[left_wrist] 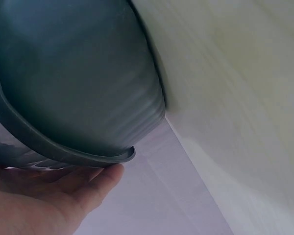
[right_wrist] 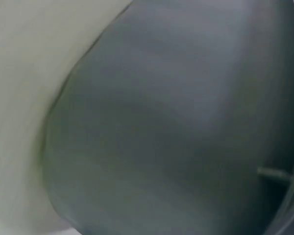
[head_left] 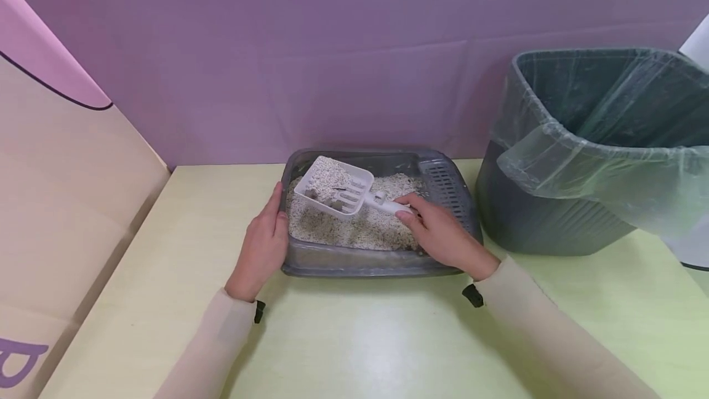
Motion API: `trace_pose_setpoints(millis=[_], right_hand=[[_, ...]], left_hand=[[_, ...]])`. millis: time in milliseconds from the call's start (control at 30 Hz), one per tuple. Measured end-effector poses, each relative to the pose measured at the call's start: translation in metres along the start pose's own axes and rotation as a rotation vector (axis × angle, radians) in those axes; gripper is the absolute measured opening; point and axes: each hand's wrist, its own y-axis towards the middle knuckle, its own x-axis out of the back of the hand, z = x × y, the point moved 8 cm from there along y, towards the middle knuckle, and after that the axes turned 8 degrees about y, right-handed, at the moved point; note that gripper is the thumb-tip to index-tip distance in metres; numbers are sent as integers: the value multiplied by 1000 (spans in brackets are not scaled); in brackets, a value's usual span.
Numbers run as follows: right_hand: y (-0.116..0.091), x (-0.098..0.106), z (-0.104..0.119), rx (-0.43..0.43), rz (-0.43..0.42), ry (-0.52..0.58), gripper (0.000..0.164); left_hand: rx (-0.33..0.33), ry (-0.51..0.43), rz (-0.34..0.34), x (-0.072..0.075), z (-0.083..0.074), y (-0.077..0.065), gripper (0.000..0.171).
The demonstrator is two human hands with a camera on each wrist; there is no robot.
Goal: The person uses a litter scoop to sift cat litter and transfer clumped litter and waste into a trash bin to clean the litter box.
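Note:
My right hand [head_left: 440,233] grips the handle of a white slotted litter scoop [head_left: 360,201], its basket pointing left over the litter box. Pale granular litter [head_left: 328,178] lies heaped in the scoop, towards its far end. Below it, the dark grey litter box [head_left: 365,268] holds a layer of the same litter [head_left: 354,233]. At the box's left side my left hand [head_left: 264,250] rests its fairly straight fingers [left_wrist: 108,181] along the rim. The right wrist view shows only the box's grey outer wall [right_wrist: 161,122], blurred, with no hand visible.
A tall dark grey trash bin [head_left: 543,214] lined with a translucent bag [head_left: 598,171] stands close to the box's right side. Behind the pale yellow table [head_left: 365,337] hangs a purple backdrop [head_left: 354,91]. A beige panel [head_left: 66,189] borders the left.

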Motion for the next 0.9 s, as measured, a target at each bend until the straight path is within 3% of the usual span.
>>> trace_pose_setpoints(millis=[133,567,900], right_hand=[[-2,5,-4,-36,-50,56,35],[-2,5,1,50,-62,30,24],[-7,16,8,131,-227,-14,29]], left_hand=[[-4,-4,0,0,-1,0,52],[-21,14,-14,0,-2,0,52],[-2,16,-3,0,0,0,52]])
